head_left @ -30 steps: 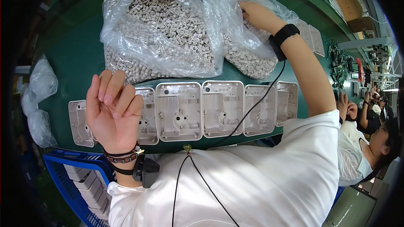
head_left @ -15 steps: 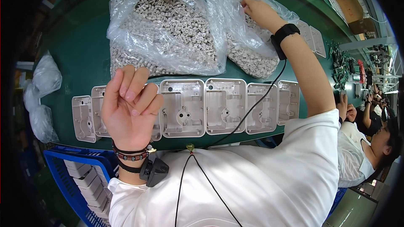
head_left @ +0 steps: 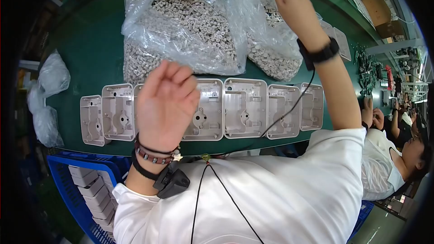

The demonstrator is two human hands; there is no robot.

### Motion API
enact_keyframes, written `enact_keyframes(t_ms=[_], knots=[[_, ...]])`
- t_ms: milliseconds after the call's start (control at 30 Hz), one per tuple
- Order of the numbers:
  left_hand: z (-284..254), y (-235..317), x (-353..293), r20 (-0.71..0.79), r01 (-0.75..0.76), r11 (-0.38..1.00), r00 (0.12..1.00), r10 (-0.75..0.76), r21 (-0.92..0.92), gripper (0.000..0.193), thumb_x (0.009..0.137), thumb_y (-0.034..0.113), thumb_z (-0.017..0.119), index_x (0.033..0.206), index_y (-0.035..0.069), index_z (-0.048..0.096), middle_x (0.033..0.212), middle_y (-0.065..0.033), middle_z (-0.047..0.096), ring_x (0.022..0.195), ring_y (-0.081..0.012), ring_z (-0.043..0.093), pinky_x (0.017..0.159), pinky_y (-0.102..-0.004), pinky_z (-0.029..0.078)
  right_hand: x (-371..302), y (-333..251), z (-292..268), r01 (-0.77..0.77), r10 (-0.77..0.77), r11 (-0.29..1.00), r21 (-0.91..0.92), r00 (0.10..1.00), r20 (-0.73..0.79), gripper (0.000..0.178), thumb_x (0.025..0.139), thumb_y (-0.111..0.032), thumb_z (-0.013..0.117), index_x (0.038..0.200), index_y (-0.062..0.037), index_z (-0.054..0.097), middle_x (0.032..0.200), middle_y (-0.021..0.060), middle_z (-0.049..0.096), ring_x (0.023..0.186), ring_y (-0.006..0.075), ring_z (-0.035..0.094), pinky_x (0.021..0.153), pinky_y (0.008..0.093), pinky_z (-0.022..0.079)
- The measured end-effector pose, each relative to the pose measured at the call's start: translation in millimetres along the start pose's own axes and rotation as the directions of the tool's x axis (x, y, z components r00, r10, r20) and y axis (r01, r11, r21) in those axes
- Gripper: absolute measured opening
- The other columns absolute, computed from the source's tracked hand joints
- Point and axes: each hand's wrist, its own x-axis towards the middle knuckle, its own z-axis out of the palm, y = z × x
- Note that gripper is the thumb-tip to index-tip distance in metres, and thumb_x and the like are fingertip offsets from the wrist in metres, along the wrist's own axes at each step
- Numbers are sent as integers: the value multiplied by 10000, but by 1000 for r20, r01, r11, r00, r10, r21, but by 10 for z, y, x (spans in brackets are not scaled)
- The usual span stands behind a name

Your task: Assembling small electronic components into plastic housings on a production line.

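My left hand [head_left: 168,101] is raised over the row of light grey plastic housings [head_left: 246,129], palm up with the fingers curled in. It is slightly blurred, and whatever it may hold is hidden. Above the smaller clear bag [head_left: 266,40] of small grey plastic parts is my right hand [head_left: 294,9], back upward and fingers closed. Nothing shows between its fingertips. To the left of that bag stands a larger open clear bag [head_left: 192,61], heaped with similar small parts. The housings lie open side up, showing posts, ribs and round holes inside; my left hand covers some of them.
A black cable [head_left: 294,104] runs from my right wrist across the housings. Crumpled clear bags [head_left: 54,79] lie at the left. A blue crate [head_left: 74,194] holds stacked pale boxes. Another person [head_left: 384,158] sits at the right, near dark parts [head_left: 364,70] on the green table.
My right hand has lifted out of the smaller bag, up and to the right. My left hand has moved right along the housings, its fingers still curled.
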Motion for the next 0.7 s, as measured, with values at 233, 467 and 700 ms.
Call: enact_keyframes(t_ms=[233, 467, 700], knots=[[210, -728, 32, -37, 432, 897, 899, -437, -93, 312, 925, 291, 425, 1060, 24, 514, 992, -90, 550, 940, -214, 502, 853, -351, 389, -1190, -1501, -430, 269, -342, 892, 363, 927, 153, 253, 647, -106, 546, 894, -59, 581, 918, 95, 575, 654, 243, 557, 536, 293, 436], [153, -1163, -35, -139, 376, 926, 919, -369, 23, 358, 931, 322, 395, 1052, 14, 531, 994, -103, 559, 900, -216, 514, 805, -335, 405, -1665, -1353, -341, 187, -153, 905, 381, 981, -118, 323, 595, -114, 555, 908, -58, 617, 840, 74, 568, 643, 208, 526, 596, 324, 418], [42, -1263, 123, 34, 451, 891, 892, -450, -59, 416, 963, 340, 290, 1141, 28, 500, 1080, -75, 547, 1090, -202, 496, 967, -307, 357, -1778, -1288, -348, 146, -1, 878, 456, 953, -304, 312, 650, -118, 564, 958, -79, 596, 864, 54, 544, 755, 212, 547, 742, 339, 443]])
